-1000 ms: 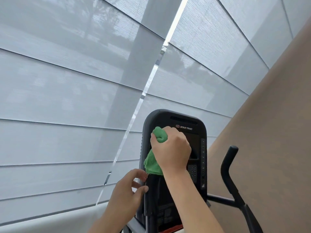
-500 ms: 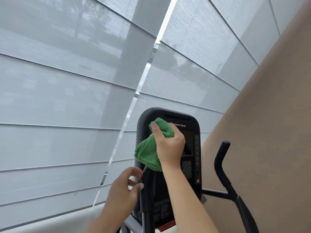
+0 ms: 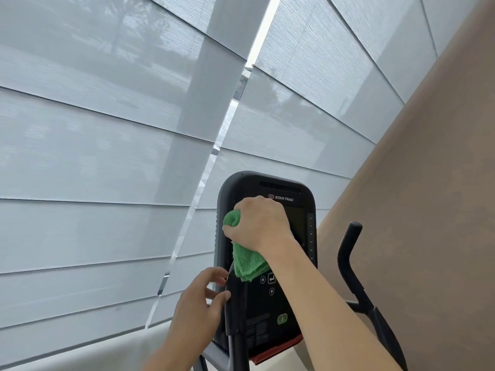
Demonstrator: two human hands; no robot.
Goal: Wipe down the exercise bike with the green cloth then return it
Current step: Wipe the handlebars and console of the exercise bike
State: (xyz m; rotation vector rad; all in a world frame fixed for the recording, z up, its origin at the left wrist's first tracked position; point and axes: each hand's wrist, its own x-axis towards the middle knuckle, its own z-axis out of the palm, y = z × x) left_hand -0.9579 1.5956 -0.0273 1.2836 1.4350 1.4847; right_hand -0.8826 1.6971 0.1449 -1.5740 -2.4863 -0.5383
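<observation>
The exercise bike's black console (image 3: 284, 303) stands upright in the lower middle of the head view, with a dark screen and small buttons. My right hand (image 3: 261, 223) grips the bunched green cloth (image 3: 246, 261) and presses it against the console's upper left part; a folded end of the cloth hangs below my fist. Lower down, my left hand (image 3: 199, 303) holds the console's left edge, thumb at the front and fingers curled behind it. The bike's lower body is out of view.
A black handlebar (image 3: 348, 253) rises to the right of the console. Grey roller blinds (image 3: 107, 156) cover the window behind the bike. A beige wall (image 3: 428, 183) runs along the right side. A pale sill (image 3: 93, 352) lies under the blinds.
My right hand has rubbed the cloth up to the console's top left and back down over the screen, with the cloth now hanging under the fist. The left hand keeps its hold on the edge.
</observation>
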